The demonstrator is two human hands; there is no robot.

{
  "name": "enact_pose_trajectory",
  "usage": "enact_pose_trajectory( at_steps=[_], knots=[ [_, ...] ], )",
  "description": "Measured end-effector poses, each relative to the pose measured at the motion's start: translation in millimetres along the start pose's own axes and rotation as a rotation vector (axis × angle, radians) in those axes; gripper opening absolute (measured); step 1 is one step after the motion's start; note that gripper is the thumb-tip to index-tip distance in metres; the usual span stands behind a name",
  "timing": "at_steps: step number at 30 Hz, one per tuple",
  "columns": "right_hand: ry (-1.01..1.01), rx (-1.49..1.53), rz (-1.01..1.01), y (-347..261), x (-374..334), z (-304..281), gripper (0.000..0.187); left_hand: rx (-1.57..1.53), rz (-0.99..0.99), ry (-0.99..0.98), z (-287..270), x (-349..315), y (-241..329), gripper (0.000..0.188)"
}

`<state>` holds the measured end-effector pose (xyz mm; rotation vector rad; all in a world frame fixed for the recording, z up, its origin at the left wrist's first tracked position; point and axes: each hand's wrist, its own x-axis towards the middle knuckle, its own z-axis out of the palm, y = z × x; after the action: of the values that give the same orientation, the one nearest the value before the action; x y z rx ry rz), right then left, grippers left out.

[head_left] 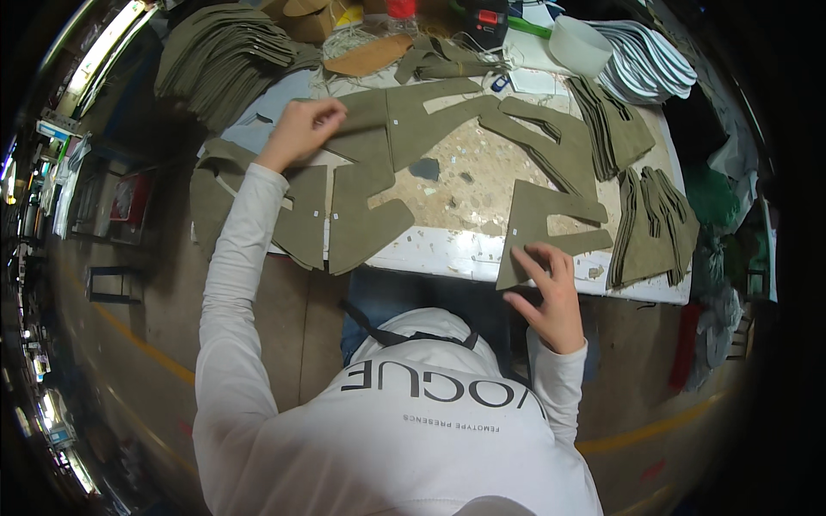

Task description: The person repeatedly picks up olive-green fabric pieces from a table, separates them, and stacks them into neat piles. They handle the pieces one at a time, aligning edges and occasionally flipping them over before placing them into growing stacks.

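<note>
My left hand point(303, 131) is raised over the far left of the worktable, fingers curled in; whatever may be between the fingertips does not show. Under and beside it lie flat olive-green cut pieces point(366, 181) with notched, curved outlines and small white tags. My right hand point(552, 299) is at the table's front edge, thumb and fingers apart. Its fingertips rest on or just above a single olive cut piece point(535, 213) with a slot in its right side, whose lower corner juts past the edge. Just beyond lie more olive pieces point(551, 142), overlapping each other.
Stacked olive pieces stand at the right point(656, 225), with another large pile point(225, 60) at the far left. White curved pieces point(645, 62) are stacked at the back right beside a translucent roll point(579, 45). A brown oval piece point(368, 56) lies among loose threads.
</note>
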<state>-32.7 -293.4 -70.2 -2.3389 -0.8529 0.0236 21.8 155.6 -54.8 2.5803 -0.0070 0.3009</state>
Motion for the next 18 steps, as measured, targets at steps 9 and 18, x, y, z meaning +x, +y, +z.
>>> enact_pose_trajectory(
  at_steps=[9,18],
  knots=[
    [0.248,-0.066,0.004,7.9,-8.1,34.4,0.042,0.092,0.358,0.221,69.6,-89.8,115.0,0.028],
    [0.098,0.096,-0.068,3.9,-9.9,42.4,0.055,0.015,0.473,0.112,118.1,-145.8,138.3,0.02]
  ],
)
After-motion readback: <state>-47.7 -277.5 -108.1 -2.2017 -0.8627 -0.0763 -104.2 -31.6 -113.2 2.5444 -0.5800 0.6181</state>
